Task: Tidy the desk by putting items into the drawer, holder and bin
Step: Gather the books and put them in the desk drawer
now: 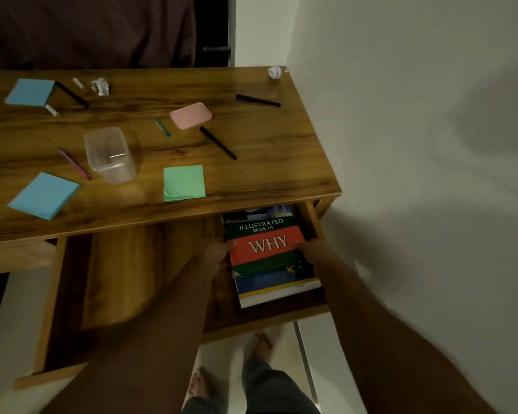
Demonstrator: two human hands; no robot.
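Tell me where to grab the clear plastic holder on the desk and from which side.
Grip the clear holder by its side walls near the open rim, coming from above. It stands upright, and the pink pen lies close on its left, so a low sideways approach looks crowded.

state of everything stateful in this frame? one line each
drawer: pulled open
WHY book: in the drawer's right end, atop another book
left hand: grip on the book's left edge
right hand: grip on the book's right edge
clear holder: upright, looks empty
pink lid: lying on the desk, off the holder
green note pad: flat, one corner curled
paper ball: crumpled, on the desk's far corner
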